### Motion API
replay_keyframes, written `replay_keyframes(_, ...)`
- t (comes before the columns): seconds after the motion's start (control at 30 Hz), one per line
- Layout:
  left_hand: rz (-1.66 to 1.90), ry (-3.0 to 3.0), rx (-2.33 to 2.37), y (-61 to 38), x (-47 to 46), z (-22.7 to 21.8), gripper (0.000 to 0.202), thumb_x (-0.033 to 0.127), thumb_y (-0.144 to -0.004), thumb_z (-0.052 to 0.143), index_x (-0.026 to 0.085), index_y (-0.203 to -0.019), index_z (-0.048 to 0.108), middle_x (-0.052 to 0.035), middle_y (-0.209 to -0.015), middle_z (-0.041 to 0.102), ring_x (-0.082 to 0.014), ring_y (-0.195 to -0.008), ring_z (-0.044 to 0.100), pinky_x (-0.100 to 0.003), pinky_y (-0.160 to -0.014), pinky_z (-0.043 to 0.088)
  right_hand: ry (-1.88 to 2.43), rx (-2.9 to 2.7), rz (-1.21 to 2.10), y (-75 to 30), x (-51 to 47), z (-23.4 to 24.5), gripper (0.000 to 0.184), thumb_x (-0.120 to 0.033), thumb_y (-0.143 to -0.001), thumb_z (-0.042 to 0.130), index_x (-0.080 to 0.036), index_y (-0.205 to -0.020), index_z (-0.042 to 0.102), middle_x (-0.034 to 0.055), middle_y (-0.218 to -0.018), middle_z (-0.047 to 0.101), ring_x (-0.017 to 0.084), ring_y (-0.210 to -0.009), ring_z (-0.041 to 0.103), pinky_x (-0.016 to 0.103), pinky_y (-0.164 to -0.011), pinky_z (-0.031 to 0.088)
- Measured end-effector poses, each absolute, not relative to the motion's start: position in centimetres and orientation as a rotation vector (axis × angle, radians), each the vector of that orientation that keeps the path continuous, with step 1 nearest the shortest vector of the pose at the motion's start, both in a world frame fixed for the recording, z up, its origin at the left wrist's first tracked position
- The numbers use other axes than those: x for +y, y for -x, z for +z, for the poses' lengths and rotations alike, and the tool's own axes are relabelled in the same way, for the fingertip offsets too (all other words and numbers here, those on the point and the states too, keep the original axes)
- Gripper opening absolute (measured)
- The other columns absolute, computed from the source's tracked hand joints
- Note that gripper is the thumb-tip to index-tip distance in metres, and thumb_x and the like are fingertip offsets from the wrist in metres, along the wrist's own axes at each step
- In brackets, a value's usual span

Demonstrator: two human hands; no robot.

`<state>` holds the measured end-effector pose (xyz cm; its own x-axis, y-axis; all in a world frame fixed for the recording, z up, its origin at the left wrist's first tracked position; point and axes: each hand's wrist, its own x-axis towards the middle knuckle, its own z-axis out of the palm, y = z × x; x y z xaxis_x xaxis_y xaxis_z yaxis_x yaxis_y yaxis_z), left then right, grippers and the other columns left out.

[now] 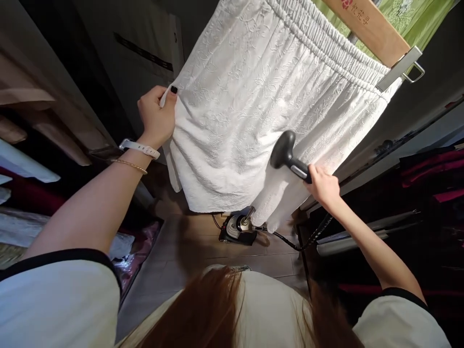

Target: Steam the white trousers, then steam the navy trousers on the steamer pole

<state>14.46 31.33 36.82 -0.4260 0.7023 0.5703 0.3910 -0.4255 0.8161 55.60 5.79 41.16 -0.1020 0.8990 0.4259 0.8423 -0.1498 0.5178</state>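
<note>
A white embroidered garment (235,106) with a gathered elastic waist hangs in front of me; I cannot tell whether it is a skirt or shorts. It is clipped to a wooden hanger (380,34) by a metal clip (400,70). My left hand (157,113) pinches its left edge and holds the cloth out sideways. In my right hand (324,184) is the handle of a black steamer head (284,150), which lies against the lower right of the cloth. Folds run across the fabric between my hands.
On the floor below stands the steamer base (237,228), with a dark hose (295,247) curving up to the right. Clothes (29,106) hang at the left and dark garments (431,169) at the right. Green cloth (409,19) hangs behind the hanger.
</note>
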Motion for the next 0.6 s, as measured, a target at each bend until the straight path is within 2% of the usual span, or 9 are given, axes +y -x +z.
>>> replay_keyframes(0.1, 1.905, -1.598, 1.592, -14.2, 31.5, 36.8, 0.026, 0.025, -0.097, 0.065, 0.000, -0.097, 0.067, 0.0061, -0.073, 0.053, -0.0049, -0.068, 0.034, -0.019, -0.066, 0.030, -2.034, 2.014, 1.087, -56.2, 5.7, 40.6, 0.036, -0.037, -0.090, 0.057, -0.017, -0.120, 0.059, 0.0121, -0.096, 0.068, 0.023, -0.079, 0.063, 0.028, -0.054, 0.028)
replay_keyframes(0.2, 1.817, -1.648, 1.680, -14.1, 31.4, 36.7, 0.033, 0.030, -0.099, 0.062, -0.002, -0.104, 0.066, 0.0052, -0.078, 0.054, -0.0047, -0.072, 0.037, -0.018, -0.068, 0.030, -2.196, 1.978, 1.363, -57.0, 5.3, 42.9, 0.038, -0.041, -0.091, 0.054, -0.015, -0.119, 0.059, 0.0117, -0.094, 0.067, 0.023, -0.074, 0.061, 0.028, -0.055, 0.030)
replay_keyframes(0.3, 1.754, -1.683, 1.677, -14.1, 30.6, 36.5, 0.046, 0.044, -0.102, 0.055, 0.000, -0.110, 0.064, 0.0040, -0.085, 0.055, -0.0057, -0.079, 0.039, -0.020, -0.075, 0.032, -2.299, 1.904, 1.522, -57.3, 5.1, 44.1, 0.043, -0.043, -0.092, 0.052, -0.014, -0.122, 0.056, 0.0120, -0.095, 0.066, 0.023, -0.074, 0.061, 0.028, -0.056, 0.030)
replay_keyframes(0.37, 1.752, -1.724, 1.618, -14.0, 29.8, 36.5, 0.057, 0.060, -0.101, 0.047, 0.006, -0.111, 0.063, 0.0049, -0.090, 0.054, -0.0062, -0.082, 0.036, -0.023, -0.078, 0.033, -2.264, 1.899, 1.404, -57.1, 5.2, 42.6, 0.041, -0.042, -0.093, 0.053, -0.014, -0.122, 0.056, 0.0113, -0.096, 0.066, 0.023, -0.076, 0.062, 0.028, -0.055, 0.028)
replay_keyframes(0.47, 1.736, -1.742, 1.617, -13.9, 28.7, 36.6, 0.072, 0.079, -0.092, 0.036, 0.014, -0.110, 0.062, 0.0067, -0.091, 0.050, -0.0065, -0.084, 0.032, -0.025, -0.078, 0.032, -2.097, 1.935, 1.027, -56.5, 5.5, 37.7, 0.040, -0.037, -0.093, 0.055, -0.015, -0.127, 0.055, 0.0106, -0.100, 0.067, 0.021, -0.079, 0.064, 0.029, -0.055, 0.028)
replay_keyframes(0.6, 1.656, -1.766, 1.711, -13.8, 27.8, 37.3, 0.076, 0.080, -0.094, 0.028, 0.014, -0.115, 0.060, 0.0062, -0.096, 0.049, -0.0072, -0.086, 0.029, -0.027, -0.079, 0.031, -1.895, 1.971, 0.626, -56.3, 5.5, 31.8, 0.037, -0.030, -0.093, 0.058, -0.017, -0.128, 0.056, 0.0091, -0.102, 0.069, 0.020, -0.082, 0.066, 0.029, -0.055, 0.029)
